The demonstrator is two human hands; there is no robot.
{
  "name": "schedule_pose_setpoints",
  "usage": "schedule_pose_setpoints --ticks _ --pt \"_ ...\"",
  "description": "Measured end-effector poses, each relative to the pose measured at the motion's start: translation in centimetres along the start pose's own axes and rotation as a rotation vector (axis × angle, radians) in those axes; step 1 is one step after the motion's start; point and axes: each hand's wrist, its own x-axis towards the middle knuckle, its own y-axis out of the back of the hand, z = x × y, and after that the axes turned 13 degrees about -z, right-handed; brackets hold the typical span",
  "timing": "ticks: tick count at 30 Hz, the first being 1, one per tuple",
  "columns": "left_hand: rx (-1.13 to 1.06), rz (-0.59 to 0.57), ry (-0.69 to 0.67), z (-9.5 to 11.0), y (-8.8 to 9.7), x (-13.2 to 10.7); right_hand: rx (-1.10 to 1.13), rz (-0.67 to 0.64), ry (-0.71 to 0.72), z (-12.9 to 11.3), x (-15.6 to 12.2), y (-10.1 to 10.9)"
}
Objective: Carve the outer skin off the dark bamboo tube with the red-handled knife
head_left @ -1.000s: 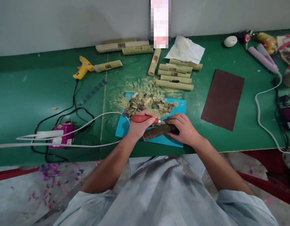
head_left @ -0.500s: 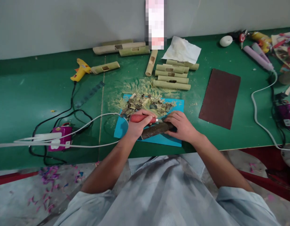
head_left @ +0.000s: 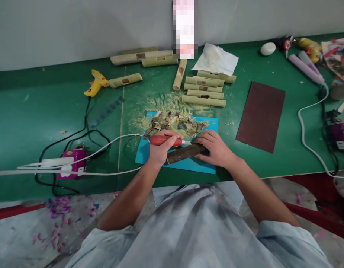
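My left hand is closed round a red-handled corded tool, whose metal tip points right onto a dark bamboo piece. My right hand grips the right end of that dark piece and holds it down on a blue mat. A heap of cut bamboo chips lies on the mat just beyond both hands. The tool's white cord runs off to the left.
Several pale bamboo tubes lie behind the mat, more near the wall. A yellow glue gun, a purple power box, a brown sheet, white paper and clutter at the far right sit on the green table.
My left hand and the red tool have slid slightly left along the dark bamboo piece. The right hand keeps its hold.
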Motion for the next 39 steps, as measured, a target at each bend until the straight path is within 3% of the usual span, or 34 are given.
schedule_pose_setpoints --ticks 8,28,39 --pt "0.009 -0.069 -0.001 0.7 0.0 0.4 -0.022 0.059 -0.008 -0.1 0.5 0.3" --pt "0.031 -0.035 -0.023 -0.1 0.6 0.8 -0.078 -0.104 -0.056 0.5 2.1 1.5" --pt "0.0 -0.068 -0.027 -0.2 0.5 0.5 -0.132 -0.098 -0.095 -0.8 1.1 1.6"
